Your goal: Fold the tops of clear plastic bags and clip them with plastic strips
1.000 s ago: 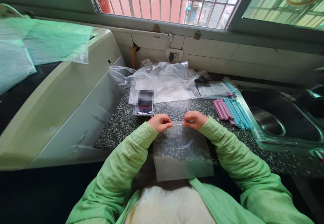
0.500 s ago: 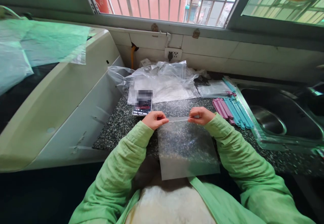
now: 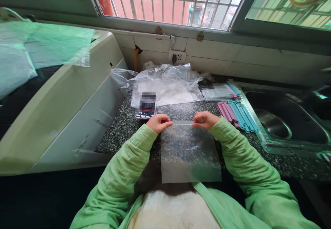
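Leftmost: white appliance [image 3: 59, 98], plastic sheet [image 3: 38, 46] over top. Phone [image 3: 146, 109] on counter [image 3: 119, 129], crumpled bags [image 3: 168, 84] behind. Left hand [image 3: 160, 122], fingers pinching bag [image 3: 190, 153] top left corner. Bag held above counter edge, hanging flat. Right hand [image 3: 204, 119] pinching top right corner. Pink and blue clips [image 3: 236, 111] near sink [image 3: 284, 125].

Daylight through a barred window [image 3: 170, 1] above a tiled wall [image 3: 232, 55]; speckled stone counter [image 3: 121, 129], steel sink [image 3: 287, 122] alongside, white appliance [image 3: 59, 98] opposite.
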Available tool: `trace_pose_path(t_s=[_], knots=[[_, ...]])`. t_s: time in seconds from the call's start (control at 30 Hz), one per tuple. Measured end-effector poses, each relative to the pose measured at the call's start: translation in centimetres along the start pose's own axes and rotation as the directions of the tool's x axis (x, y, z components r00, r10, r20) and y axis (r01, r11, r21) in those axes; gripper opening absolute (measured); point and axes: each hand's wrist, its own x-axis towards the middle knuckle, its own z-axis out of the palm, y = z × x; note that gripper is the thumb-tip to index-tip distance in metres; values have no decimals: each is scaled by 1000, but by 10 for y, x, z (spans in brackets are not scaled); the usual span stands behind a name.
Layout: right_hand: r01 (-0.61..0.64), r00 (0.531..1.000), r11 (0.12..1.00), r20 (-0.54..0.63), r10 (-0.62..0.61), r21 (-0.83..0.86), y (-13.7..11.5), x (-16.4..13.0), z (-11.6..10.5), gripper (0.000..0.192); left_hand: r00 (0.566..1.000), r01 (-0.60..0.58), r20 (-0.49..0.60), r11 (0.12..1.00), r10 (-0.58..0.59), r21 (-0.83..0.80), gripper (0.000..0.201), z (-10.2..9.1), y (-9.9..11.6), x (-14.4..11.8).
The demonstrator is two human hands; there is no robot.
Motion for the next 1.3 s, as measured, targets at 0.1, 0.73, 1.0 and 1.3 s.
trace_pose_path(t_s=[0.1,0.73,1.0,1.3], knots=[[-46,998,999,38,45,15,-3,1,3,26,1000,14,16,1000,-14,4,21,2,0,0],[11,998,999,-63,-8,44,-2,12,18,21,1000,-6,-24,999,5,-43,25,2,-3,2],[23,994,997,-113,-15,79,-1,7,12,24,998,58,-8,985,-60,-161,34,0,-3,1],[35,992,996,-127,-24,85,3,3,3,30,994,104,-14,971,-110,-217,36,-4,2,1]])
